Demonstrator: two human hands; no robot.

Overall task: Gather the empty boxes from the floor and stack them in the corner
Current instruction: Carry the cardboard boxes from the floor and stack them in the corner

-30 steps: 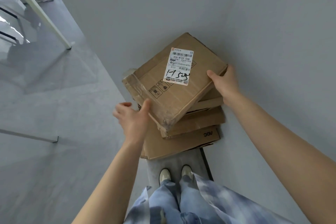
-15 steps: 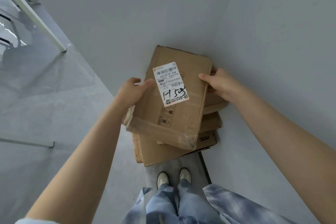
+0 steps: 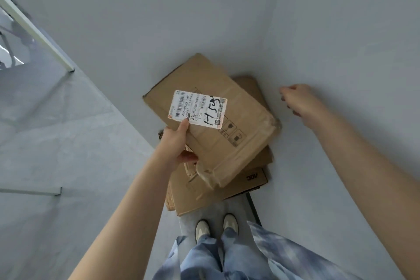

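A flat brown cardboard box (image 3: 241,120) with a white shipping label (image 3: 197,109) lies on top of a stack of cardboard boxes (image 3: 229,191) in the corner between two grey walls. My left hand (image 3: 178,143) grips the top box at its near left edge, thumb on the label's corner. My right hand (image 3: 300,102) hovers to the right of the box, off it, fingers loosely curled and holding nothing. The lowest box in the stack shows black printed letters on its side.
White table legs (image 3: 38,34) stand at the far left on the grey floor, and a metal foot (image 3: 56,191) lies lower left. My shoes (image 3: 216,227) stand right in front of the stack. The wall (image 3: 341,29) is close on the right.
The top box has turned clockwise and now lies over the stack. My right hand has let go of it and pulled away to the right. My left hand still holds the box.
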